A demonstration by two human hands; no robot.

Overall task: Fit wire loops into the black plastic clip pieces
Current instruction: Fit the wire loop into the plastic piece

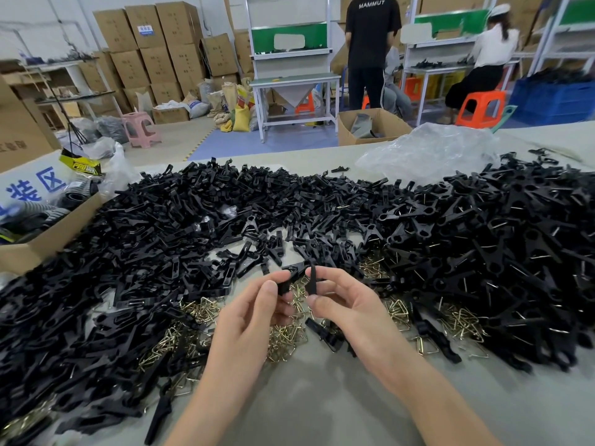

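Observation:
My left hand (254,312) pinches one black plastic clip piece (288,280) between thumb and fingers. My right hand (346,305) pinches a second black clip piece (313,275) that stands upright. The two pieces are held close together above the table, their tops nearly touching. Brass-coloured wire loops (286,339) lie in a loose heap under and around both hands. A large heap of loose black clip pieces (180,226) covers the table's left and middle. At the right lies a heap of assembled clips (502,246) with wire showing in them.
The grey table (322,410) has bare cloth near me. A cardboard box (38,239) with dark goods stands at the left edge, a crumpled plastic bag (428,149) at the back right. Two people are at workbenches far behind.

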